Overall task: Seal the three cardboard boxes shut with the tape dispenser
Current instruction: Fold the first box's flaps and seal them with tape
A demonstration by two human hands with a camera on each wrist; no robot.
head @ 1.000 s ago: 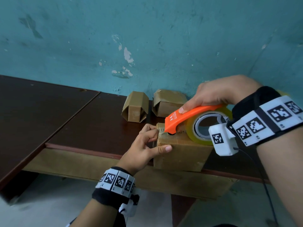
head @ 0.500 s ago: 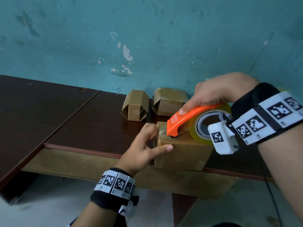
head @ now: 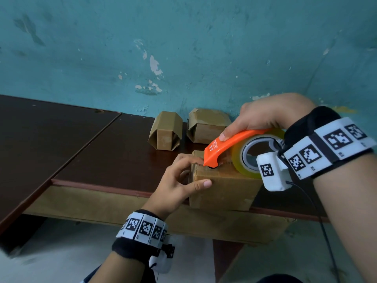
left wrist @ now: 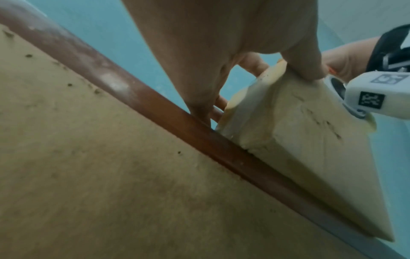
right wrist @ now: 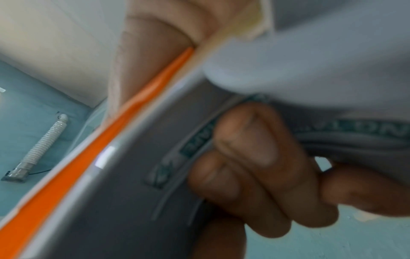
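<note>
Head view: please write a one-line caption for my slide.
Right hand runs orange tape dispenser along cardboard box; left hand steadies it.

The head camera is looking down over the box (head: 222, 186); both wrist cameras are peering upward from close in, the left sharing it.

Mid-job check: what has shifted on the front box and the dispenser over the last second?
Little. The left hand shifted its fingers on the front box's left top edge, index now curled toward the dispenser nose, thumb unchanged on the front face. The right hand keeps gripping the orange tape dispenser, its nose still on the box top. The two back boxes stayed put.
</note>
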